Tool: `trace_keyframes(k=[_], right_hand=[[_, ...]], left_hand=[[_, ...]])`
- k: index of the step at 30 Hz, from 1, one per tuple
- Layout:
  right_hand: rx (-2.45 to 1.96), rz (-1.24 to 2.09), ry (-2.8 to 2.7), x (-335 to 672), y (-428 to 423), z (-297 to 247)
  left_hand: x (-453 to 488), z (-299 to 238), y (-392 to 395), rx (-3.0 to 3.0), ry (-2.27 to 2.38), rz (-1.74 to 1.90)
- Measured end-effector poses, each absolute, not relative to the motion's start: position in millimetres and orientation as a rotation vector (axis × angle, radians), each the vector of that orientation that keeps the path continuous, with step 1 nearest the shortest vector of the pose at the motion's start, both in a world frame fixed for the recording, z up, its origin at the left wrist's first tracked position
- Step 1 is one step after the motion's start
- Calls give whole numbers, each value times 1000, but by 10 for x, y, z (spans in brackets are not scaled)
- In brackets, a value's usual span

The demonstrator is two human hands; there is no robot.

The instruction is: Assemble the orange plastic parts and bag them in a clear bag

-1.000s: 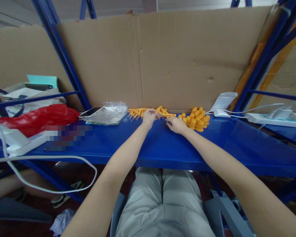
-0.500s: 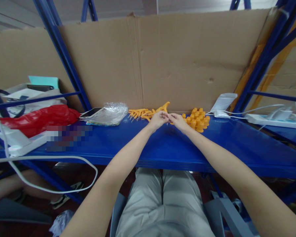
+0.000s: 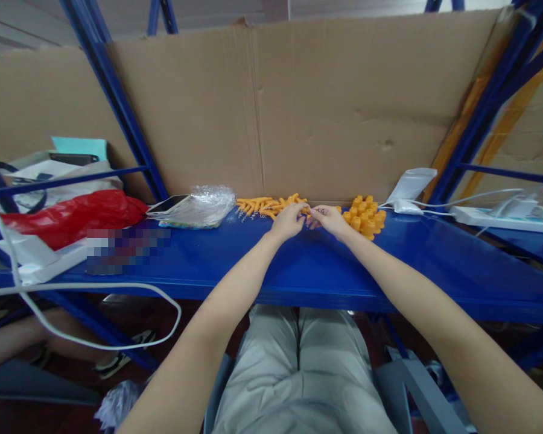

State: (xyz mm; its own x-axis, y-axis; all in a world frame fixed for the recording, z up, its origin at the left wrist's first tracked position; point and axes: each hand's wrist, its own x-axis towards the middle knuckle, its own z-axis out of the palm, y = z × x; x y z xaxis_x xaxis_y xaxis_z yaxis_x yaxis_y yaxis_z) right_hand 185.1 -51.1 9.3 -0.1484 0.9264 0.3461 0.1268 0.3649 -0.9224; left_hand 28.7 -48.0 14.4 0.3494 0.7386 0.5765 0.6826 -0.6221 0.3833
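Observation:
My left hand (image 3: 290, 220) and my right hand (image 3: 328, 219) meet fingertip to fingertip over the blue shelf (image 3: 298, 265). Both are pinched on a small orange piece (image 3: 306, 211) held between them. Just behind the left hand lies a loose pile of long orange pieces (image 3: 265, 206) with small metal springs. To the right of the right hand stands a cluster of short orange caps (image 3: 365, 220).
A crumpled clear plastic bag (image 3: 203, 206) and a phone (image 3: 166, 205) lie left of the pile. A red bag (image 3: 67, 218), white cable (image 3: 95, 289) and white boxes sit at far left. A white pouch (image 3: 409, 187) and power strip (image 3: 502, 218) are at right. Cardboard (image 3: 321, 102) backs the shelf.
My hands came together from apart. The orange piece held raised half a second ago has come down between my fingertips.

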Motion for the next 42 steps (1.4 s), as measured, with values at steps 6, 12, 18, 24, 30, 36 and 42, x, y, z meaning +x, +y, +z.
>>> trace_keyframes(k=[6,12,18,24,30,36,42], right_hand=[[-1028,973,-1504,1843,-559,143],[-1085,1003,-1459,1842,-582,192],[-1118,980,-1446,1853,-630,257],[-1075,932,-1441,1860,-616,261],[-1046,769,-1448,1938,-544,225],[-1009,644,-1509,2012,-476,209],[-976,655,-1543,2018,-475,204]], left_hand=[[134,146,-414,2591,1567,1015],[142,98,-354,2610,1507,966],[161,84,-357,2475,1524,988],[161,119,-377,2382,1586,1105],[183,73,-265,2301,1433,1100],[209,106,-338,2093,1297,960],[230,240,-550,1942,1353,774]])
